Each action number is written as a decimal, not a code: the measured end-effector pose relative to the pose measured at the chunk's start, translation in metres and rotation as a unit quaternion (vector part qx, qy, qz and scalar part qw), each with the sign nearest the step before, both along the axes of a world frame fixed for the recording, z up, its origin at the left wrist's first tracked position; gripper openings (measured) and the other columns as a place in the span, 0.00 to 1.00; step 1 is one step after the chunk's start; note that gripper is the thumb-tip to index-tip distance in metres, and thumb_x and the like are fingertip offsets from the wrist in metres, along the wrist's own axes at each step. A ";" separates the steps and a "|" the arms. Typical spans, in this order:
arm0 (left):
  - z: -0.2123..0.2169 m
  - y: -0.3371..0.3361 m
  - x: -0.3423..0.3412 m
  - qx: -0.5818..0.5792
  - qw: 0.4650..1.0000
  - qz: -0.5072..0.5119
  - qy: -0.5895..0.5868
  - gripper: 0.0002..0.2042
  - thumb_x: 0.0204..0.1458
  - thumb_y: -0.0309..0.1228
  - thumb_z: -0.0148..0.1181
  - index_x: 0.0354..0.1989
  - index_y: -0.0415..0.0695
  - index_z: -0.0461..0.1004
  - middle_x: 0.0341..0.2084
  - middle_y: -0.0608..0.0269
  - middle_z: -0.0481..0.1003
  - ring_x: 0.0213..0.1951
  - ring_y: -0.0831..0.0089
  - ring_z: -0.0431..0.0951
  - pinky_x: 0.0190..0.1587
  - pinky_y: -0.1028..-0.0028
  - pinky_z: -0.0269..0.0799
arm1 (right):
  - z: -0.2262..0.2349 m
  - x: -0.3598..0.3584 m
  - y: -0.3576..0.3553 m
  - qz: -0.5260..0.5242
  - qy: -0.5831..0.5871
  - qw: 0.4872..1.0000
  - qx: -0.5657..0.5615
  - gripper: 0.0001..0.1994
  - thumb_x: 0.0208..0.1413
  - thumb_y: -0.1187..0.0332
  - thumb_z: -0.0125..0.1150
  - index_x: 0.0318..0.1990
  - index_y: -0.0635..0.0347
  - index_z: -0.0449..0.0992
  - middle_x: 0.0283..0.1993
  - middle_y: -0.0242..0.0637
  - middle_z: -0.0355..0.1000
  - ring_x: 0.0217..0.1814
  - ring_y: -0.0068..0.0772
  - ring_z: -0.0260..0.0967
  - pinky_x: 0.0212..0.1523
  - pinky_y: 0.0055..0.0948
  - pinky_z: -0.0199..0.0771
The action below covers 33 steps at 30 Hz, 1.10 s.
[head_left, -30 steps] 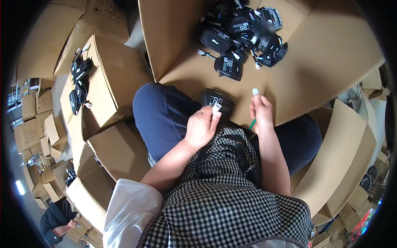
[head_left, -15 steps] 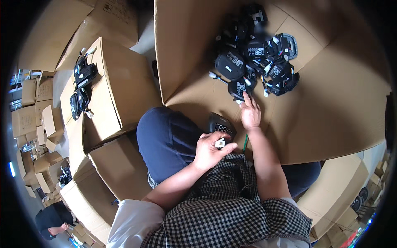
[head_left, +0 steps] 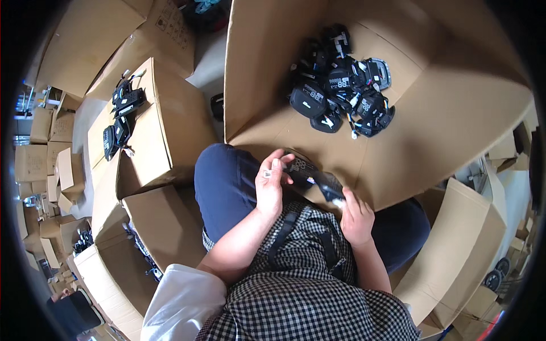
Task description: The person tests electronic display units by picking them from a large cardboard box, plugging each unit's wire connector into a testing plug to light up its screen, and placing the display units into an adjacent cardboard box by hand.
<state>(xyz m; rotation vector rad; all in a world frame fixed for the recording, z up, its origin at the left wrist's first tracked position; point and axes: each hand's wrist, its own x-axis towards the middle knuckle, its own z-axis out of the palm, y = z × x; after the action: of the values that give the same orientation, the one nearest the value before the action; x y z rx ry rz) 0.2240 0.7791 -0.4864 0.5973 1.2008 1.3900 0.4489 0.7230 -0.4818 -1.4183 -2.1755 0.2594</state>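
Observation:
My left hand [head_left: 271, 184] is closed, with a small white connector [head_left: 266, 174] showing between its fingers. Against those fingertips is a black display unit [head_left: 301, 166] with pale digits on its face; whether they grip it too is hidden. To its right, my right hand [head_left: 357, 217] is closed on the edge of a second black display unit [head_left: 330, 185], which is tilted and smeared by motion. The two units are close together above my lap and partly overlap. Beyond them, a pile of similar display units [head_left: 340, 82] with cables and white plugs lies in a large cardboard box.
The large open cardboard box [head_left: 432, 131] has its near flap by my knees. On a closed carton [head_left: 156, 128] at the left lie several more display units [head_left: 120, 113]. Open cartons [head_left: 455, 238] stand at the right. A person in dark clothing [head_left: 77, 312] is at the lower left.
My right hand has drawn back from the pile toward my lap with a display unit. My left hand has turned upright and moved slightly left and up. The view has shifted a little.

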 end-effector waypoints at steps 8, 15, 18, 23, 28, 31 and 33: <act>-0.003 -0.030 0.024 0.079 0.969 -0.226 0.053 0.18 0.59 0.28 0.53 0.57 0.37 0.64 0.48 0.55 0.73 0.40 0.71 0.77 0.43 0.75 0.72 | -0.009 0.003 -0.019 -0.043 -0.056 0.979 -0.193 0.07 0.52 0.71 0.56 0.30 0.65 0.77 0.45 0.44 0.75 0.45 0.43 0.74 0.46 0.40 0.73; -0.008 -0.032 0.023 0.178 0.854 -0.353 0.339 0.15 0.51 0.25 0.62 0.48 0.40 0.75 0.40 0.56 0.79 0.38 0.71 0.80 0.42 0.73 0.76 | 0.009 0.001 -0.019 -0.099 0.376 0.775 -0.498 0.13 0.64 0.65 0.48 0.31 0.65 0.73 0.20 0.30 0.68 0.21 0.19 0.64 0.23 0.25 0.64; -0.013 -0.034 0.028 0.158 0.847 -0.362 0.356 0.14 0.47 0.26 0.66 0.44 0.40 0.77 0.37 0.58 0.80 0.36 0.72 0.80 0.40 0.73 0.76 | 0.005 -0.009 -0.020 -0.081 0.396 0.808 -0.429 0.13 0.63 0.65 0.49 0.30 0.64 0.73 0.19 0.28 0.66 0.20 0.17 0.61 0.23 0.23 0.62; -0.011 -0.038 0.040 0.282 0.744 -0.301 0.526 0.11 0.38 0.30 0.70 0.31 0.44 0.78 0.28 0.63 0.79 0.29 0.66 0.80 0.30 0.72 0.76 | -0.003 -0.011 -0.026 -0.176 0.587 0.596 -0.519 0.11 0.62 0.66 0.52 0.29 0.62 0.73 0.18 0.21 0.59 0.17 0.11 0.51 0.17 0.17 0.49; -0.012 -0.037 0.048 0.310 0.716 -0.299 0.549 0.12 0.37 0.27 0.69 0.32 0.44 0.76 0.28 0.63 0.79 0.28 0.66 0.80 0.29 0.71 0.76 | -0.007 -0.011 -0.029 -0.187 0.596 0.552 -0.552 0.12 0.61 0.63 0.53 0.27 0.59 0.72 0.16 0.20 0.58 0.14 0.10 0.48 0.14 0.16 0.43; -0.017 -0.039 0.046 0.344 0.668 -0.301 0.588 0.15 0.33 0.25 0.68 0.34 0.45 0.76 0.28 0.62 0.78 0.29 0.66 0.80 0.29 0.70 0.76 | -0.010 -0.004 -0.028 -0.170 0.614 0.494 -0.591 0.13 0.60 0.61 0.54 0.26 0.57 0.70 0.16 0.19 0.56 0.13 0.09 0.46 0.13 0.16 0.40; -0.020 -0.042 0.044 0.370 0.650 -0.311 0.587 0.15 0.33 0.26 0.66 0.35 0.45 0.76 0.29 0.64 0.78 0.30 0.67 0.80 0.31 0.70 0.76 | -0.017 0.002 -0.025 -0.142 0.608 0.451 -0.638 0.14 0.60 0.59 0.54 0.26 0.56 0.70 0.15 0.17 0.54 0.13 0.09 0.44 0.13 0.16 0.36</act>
<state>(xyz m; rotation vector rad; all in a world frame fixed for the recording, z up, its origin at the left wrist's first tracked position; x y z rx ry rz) 0.2683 0.7370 -0.5062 2.5215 1.0518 0.7081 0.4510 0.6978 -0.4986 -1.2281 -0.1798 2.2396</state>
